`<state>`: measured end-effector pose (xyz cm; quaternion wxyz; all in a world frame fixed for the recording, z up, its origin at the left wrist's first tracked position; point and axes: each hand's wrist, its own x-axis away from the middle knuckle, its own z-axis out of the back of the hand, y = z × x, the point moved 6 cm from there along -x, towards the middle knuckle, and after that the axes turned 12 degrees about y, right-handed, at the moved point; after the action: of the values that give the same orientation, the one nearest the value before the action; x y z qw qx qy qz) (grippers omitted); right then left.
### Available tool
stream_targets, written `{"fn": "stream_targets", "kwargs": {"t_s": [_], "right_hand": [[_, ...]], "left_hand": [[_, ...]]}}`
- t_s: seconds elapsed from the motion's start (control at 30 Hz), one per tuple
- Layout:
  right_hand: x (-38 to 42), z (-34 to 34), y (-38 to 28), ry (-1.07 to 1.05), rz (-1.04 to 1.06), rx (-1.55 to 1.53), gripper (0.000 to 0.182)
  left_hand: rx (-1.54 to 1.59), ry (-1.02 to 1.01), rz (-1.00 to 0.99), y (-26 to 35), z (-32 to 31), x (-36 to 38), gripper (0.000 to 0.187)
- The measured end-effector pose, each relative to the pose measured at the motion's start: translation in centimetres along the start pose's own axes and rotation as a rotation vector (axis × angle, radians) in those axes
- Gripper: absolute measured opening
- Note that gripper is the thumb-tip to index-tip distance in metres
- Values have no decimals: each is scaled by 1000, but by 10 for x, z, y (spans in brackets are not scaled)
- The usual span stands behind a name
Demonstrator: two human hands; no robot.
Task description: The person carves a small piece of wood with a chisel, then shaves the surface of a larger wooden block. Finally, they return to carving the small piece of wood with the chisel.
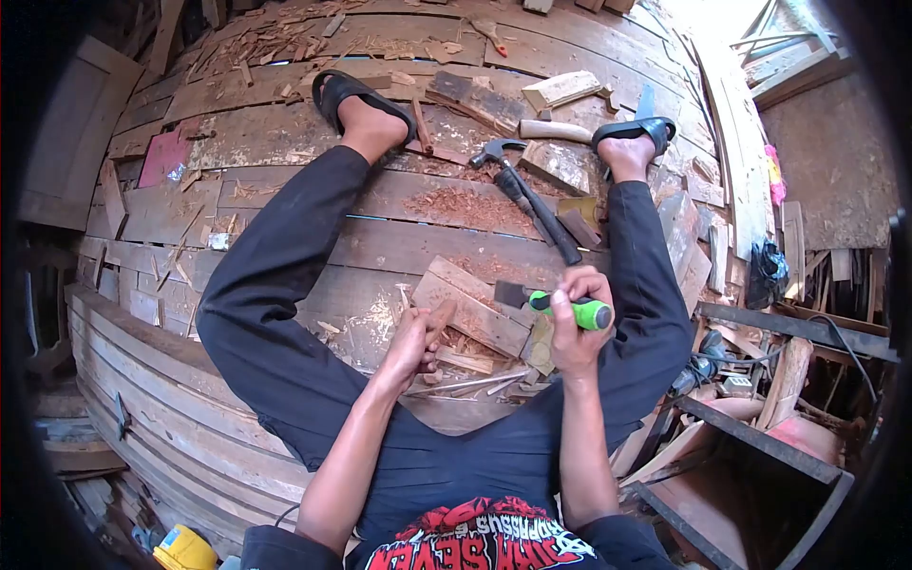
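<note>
My right hand is closed round the green and black handle of a chisel, its flat metal blade pointing left. My left hand is closed on a small brown piece of wood that sticks up past the fingers. The blade and the wood piece are apart. Below both hands a pale wooden board lies on the floor between my legs. A claw hammer with a black handle rests beyond it, near my right leg.
Wood shavings and offcuts litter the plank floor. A paintbrush lies at the far side. Stacked planks stand on the left. A dark open box frame and a power cord are on the right.
</note>
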<state>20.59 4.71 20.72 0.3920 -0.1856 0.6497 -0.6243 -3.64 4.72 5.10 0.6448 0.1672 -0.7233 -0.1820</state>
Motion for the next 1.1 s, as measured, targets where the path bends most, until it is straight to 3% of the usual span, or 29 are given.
{"fn": "stream_targets", "kwargs": {"t_s": [0.07,0.23,0.37,0.5,0.57,0.63,0.77,0.87,0.97,1.0,1.1], "right_hand": [[-2,-25,0,79,-116,-379,25],[8,-49,0,-206,-165,-529,26],[-4,-55,-27,-206,-187,-614,27],[11,-67,-1,-184,-171,-594,26],[33,-77,40,-235,-108,-427,25],[30,-80,39,-258,-112,-489,24],[8,-59,17,-127,-283,-779,25],[3,-53,13,-123,-299,-739,26],[32,-72,67,-240,-142,-363,29],[26,-75,60,-249,-57,-399,29],[11,-58,49,-89,-288,-671,28]], "left_hand": [[-28,23,-18,4,-3,-5,28],[-68,109,-128,16,-11,-12,28],[-229,0,-63,34,-20,-6,35],[-160,52,-16,42,-24,-5,38],[-154,66,-4,44,-24,-6,39],[-192,48,-8,44,-25,-10,32],[-207,66,-10,42,-27,-7,37],[-215,66,-15,35,-30,-8,35],[-260,74,-47,31,-32,-13,35],[-285,81,-54,32,-32,-12,35],[-215,106,-20,29,-30,-8,35]]}}
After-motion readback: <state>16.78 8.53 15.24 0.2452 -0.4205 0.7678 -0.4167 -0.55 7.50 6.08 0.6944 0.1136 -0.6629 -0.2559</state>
